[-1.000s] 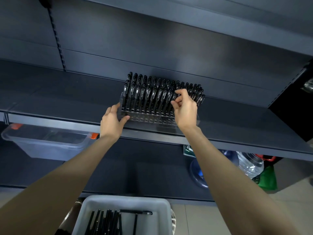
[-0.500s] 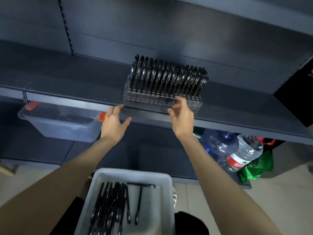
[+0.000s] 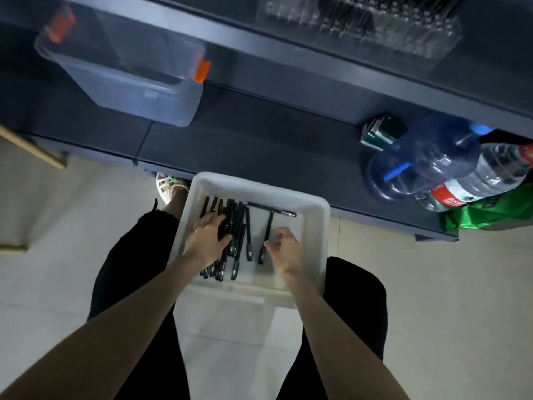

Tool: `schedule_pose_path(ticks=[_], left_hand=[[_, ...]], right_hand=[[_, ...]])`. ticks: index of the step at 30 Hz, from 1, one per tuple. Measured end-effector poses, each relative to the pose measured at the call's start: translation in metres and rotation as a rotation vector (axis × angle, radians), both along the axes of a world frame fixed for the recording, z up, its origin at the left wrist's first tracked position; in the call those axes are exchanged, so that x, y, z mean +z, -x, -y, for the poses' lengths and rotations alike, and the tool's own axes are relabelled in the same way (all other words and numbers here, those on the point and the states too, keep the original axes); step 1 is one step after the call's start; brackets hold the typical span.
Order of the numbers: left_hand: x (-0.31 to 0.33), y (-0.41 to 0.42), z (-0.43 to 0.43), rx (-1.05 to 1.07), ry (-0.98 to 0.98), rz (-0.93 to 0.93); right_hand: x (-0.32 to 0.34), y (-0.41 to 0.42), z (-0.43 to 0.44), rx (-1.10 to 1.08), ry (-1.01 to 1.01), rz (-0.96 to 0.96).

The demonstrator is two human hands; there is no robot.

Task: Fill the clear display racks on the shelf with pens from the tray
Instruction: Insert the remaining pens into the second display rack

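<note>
Both hands in the white tray [image 3: 317, 226], near centre. Left hand [image 3: 207, 237] rests on the pile of black pens [image 3: 237, 219] at the tray's left side, fingers spread flat over them. Right hand [image 3: 285, 250] is over the tray's right part, fingers loosely curled, tips just beside a lone pen [image 3: 268, 226]; cannot tell if they pinch it. Clear rack [image 3: 360, 23] sits blurred on the far shelf [image 3: 288, 63]

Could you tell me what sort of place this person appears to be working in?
Probably a shop or stockroom aisle: dark metal shelving, a clear display rack on the upper shelf, and a white tray of loose pens for restocking.
</note>
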State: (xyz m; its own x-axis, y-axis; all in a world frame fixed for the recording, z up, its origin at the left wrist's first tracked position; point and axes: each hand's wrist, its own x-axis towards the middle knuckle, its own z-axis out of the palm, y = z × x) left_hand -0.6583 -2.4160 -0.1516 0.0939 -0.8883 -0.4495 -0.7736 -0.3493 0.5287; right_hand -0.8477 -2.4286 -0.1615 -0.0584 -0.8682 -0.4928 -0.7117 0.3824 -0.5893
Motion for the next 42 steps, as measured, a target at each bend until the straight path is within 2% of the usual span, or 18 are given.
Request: schedule_pose_path(ticks=[4,9,13,16,18,21,25,29,33,38,42], left_hand=[[-0.027,0.002,-0.019,-0.036,-0.088,0.073],[-0.039,0.007,-0.029,-0.065,-0.108,0.142],[-0.040,0.008,-0.027,-0.065,-0.141,0.071],[-0.034,0.011,-0.025,-0.046,-0.149,-0.020],[-0.024,0.012,-0.022,-0.055,-0.107,-0.017],[-0.001,0.013,-0.008,-0.122,0.030,-0.010],[0.042,0.016,0.021,-0.250,0.223,-0.039],[0.090,0.023,0.046,-0.233,0.331,-0.176],[0.140,0.036,0.068,-0.195,0.454,-0.313],[0.198,0.057,0.105,-0.189,0.565,-0.427],[0.228,0.060,0.141,-0.104,0.666,-0.353]], right_hand=[[-0.026,-0.005,-0.011,0.018,-0.140,-0.067],[-0.047,-0.025,-0.017,0.003,-0.191,-0.131],[-0.052,-0.035,-0.018,0.028,-0.204,-0.157],[-0.041,-0.033,-0.017,0.013,-0.206,-0.104],[-0.027,-0.026,-0.015,-0.005,-0.179,-0.070],[0.001,-0.010,-0.004,-0.010,-0.067,0.026],[0.059,0.011,0.026,-0.106,0.074,0.312],[0.139,0.024,0.062,-0.277,0.290,0.544],[0.205,0.031,0.085,-0.247,0.479,0.689],[0.271,0.038,0.113,-0.139,0.715,0.626],[0.310,0.044,0.142,-0.162,0.899,0.459]])
